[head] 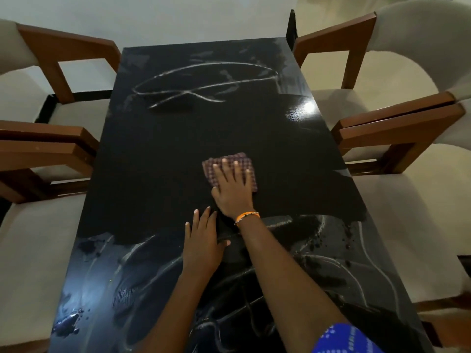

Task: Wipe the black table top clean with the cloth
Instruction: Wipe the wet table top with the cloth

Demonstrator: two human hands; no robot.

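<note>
Five spread fingers of the right hand (233,186) press flat on the folded checked cloth (229,171) at mid-table, right of centre. Beyond it, well apart toward the far end of the black table top (153,161), lies the looping white smear (204,82), so I judge the next stroke runs away along the table's length. Nearer, the left hand (202,244) rests flat with straight fingers, holding nothing.

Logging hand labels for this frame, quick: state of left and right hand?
Left hand: open, flat on the table top, holding nothing.
Right hand: open, fingers spread, pressing the checked cloth.

Black table top (158,159) lies open ahead; wooden-armed chairs (397,133) crowd both long sides, arms just beside its edges.
</note>
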